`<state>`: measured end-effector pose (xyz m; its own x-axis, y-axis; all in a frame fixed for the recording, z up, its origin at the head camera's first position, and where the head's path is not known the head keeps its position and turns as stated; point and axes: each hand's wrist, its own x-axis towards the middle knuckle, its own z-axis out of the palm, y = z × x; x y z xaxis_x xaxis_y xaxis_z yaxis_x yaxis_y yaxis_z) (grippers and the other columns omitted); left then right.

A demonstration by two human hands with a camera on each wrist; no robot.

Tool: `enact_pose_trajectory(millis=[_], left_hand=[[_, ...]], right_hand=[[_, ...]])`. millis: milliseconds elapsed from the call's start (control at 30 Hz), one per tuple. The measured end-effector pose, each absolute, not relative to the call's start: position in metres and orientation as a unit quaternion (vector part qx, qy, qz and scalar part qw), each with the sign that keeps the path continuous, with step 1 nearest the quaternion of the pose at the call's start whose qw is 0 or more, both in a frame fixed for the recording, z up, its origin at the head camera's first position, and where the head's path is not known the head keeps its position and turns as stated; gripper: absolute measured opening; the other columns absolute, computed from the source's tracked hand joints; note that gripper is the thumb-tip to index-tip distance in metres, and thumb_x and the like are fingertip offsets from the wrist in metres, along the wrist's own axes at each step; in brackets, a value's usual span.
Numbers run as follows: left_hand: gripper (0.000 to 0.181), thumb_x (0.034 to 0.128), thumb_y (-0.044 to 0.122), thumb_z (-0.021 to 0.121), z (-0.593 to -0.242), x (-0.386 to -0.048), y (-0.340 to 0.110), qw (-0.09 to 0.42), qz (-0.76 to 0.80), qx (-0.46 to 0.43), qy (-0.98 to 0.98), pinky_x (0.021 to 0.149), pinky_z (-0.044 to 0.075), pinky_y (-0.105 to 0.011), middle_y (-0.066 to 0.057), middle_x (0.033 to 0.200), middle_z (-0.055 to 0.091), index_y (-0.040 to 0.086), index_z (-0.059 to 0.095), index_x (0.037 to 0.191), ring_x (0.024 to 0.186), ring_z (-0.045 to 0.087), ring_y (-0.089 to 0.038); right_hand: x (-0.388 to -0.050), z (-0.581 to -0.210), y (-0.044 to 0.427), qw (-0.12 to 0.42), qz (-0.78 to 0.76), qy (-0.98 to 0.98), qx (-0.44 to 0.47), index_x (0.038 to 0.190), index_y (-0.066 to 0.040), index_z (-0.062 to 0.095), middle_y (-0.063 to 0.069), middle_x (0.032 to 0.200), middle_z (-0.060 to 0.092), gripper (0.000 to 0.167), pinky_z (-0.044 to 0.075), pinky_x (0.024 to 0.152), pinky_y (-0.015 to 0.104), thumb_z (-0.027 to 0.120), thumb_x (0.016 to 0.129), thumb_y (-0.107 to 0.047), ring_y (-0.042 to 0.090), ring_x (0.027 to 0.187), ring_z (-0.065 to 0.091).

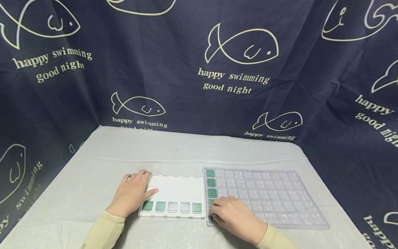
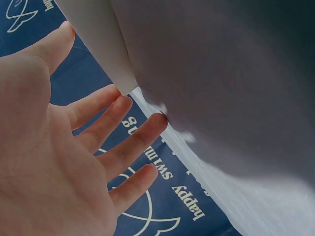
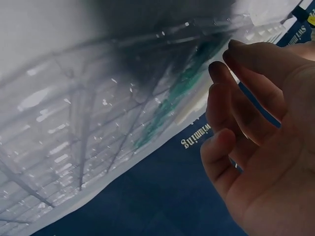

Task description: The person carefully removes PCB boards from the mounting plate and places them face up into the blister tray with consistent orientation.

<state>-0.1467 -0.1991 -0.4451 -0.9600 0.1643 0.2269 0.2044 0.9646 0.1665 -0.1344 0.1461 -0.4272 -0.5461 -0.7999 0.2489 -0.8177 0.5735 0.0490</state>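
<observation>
A white tray (image 1: 177, 186) lies in the middle of the table, with a row of small green square circuit chips (image 1: 160, 206) along its near side. My left hand (image 1: 133, 190) rests at its left edge, thumb over the top and fingers extended. Beside it on the right is a clear compartmented plastic tray (image 1: 264, 195). Its leftmost column holds green chips (image 1: 212, 193). My right hand (image 1: 233, 216) reaches to the near end of that column, fingers bent, partly covering the lower chips. Whether its fingertips (image 3: 216, 69) pinch a chip is not visible.
The two trays lie side by side on a white-covered table (image 1: 186, 148). Dark blue fabric (image 1: 174, 69) printed with fish and lettering hangs at the back and both sides. The clear tray's other compartments show no green chips.
</observation>
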Motion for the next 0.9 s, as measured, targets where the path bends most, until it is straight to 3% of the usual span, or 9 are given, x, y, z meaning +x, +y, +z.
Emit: enact_pose_trajectory(millis=[333,633,900], left_hand=[[0.059,0.0894,0.047,0.074,-0.446,-0.147,-0.2,0.102,-0.093,-0.092,-0.986,0.103,0.046,-0.057,-0.013,0.128,0.065,0.005,0.06,0.129,0.114,0.065,-0.035],[0.059,0.0899,0.047,0.073,-0.447,-0.147,-0.2,0.097,-0.092,-0.09,-0.987,0.104,0.046,-0.057,-0.013,0.129,0.064,0.006,0.06,0.13,0.115,0.065,-0.035],[0.06,0.0899,0.048,0.073,-0.446,-0.148,-0.2,0.098,-0.094,-0.088,-0.987,0.104,0.045,-0.057,-0.013,0.129,0.064,0.006,0.06,0.131,0.114,0.065,-0.035]], right_hand=[[-0.142,-0.417,0.133,0.155,0.042,-0.872,0.462,0.089,-0.025,0.072,-0.015,0.087,0.069,0.016,0.053,0.066,0.02,0.085,0.08,-0.021,0.002,0.078,0.064],[-0.144,-0.417,0.115,0.128,0.028,-0.879,0.459,0.095,-0.024,0.074,-0.012,0.096,0.073,0.018,0.055,0.074,0.023,0.084,0.082,-0.03,0.005,0.088,0.068],[-0.144,-0.424,0.107,0.137,0.016,-0.876,0.462,0.095,-0.024,0.074,-0.013,0.093,0.072,0.022,0.051,0.069,0.018,0.084,0.081,-0.038,0.003,0.083,0.065]])
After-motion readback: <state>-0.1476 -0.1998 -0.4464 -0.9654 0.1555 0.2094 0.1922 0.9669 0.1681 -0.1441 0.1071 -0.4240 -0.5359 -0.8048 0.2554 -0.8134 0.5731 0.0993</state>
